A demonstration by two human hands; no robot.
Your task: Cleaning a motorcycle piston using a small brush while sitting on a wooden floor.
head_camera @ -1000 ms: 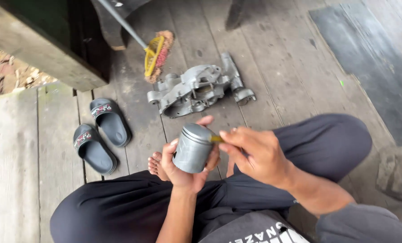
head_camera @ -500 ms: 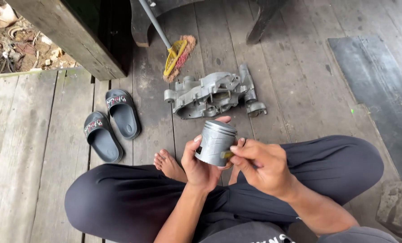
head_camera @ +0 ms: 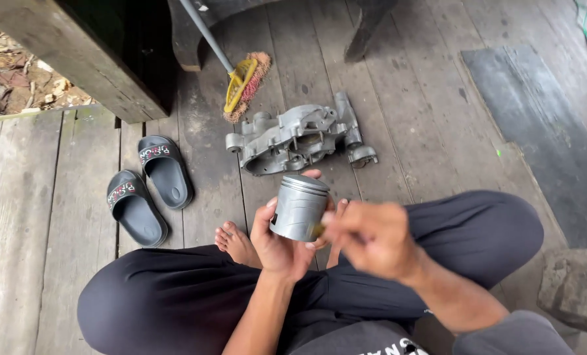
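The grey metal cylindrical piston (head_camera: 299, 208) sits just below the centre of the frame, held upright in the left hand (head_camera: 281, 244). The left grip wraps the lower skirt from behind, thumb on the near left wall and fingertips showing past the right wall and the crown.

Change over the last second: the piston has stayed in the left grip throughout, while the right hand (head_camera: 371, 240) has remained at the lower right wall of the piston, working at a small yellowish item. The right hand is now motion-blurred, which indicates quick movement against the piston at that spot. Judged from this, work at the piston skirt is under way, not finished. The camera has also shifted, so the floor items sit lower in the frame.

Hard to make out: blur hides the right fingers, so the state of the right grip cannot be told. The yellowish item shows only as a smear at the piston's lower edge; its kind is unclear.

Above the piston, well apart, a grey cast-metal engine casing (head_camera: 298, 134) lies on the wooden plank floor (head_camera: 37, 217). A pair of dark grey slide sandals (head_camera: 150, 186) lies at left.
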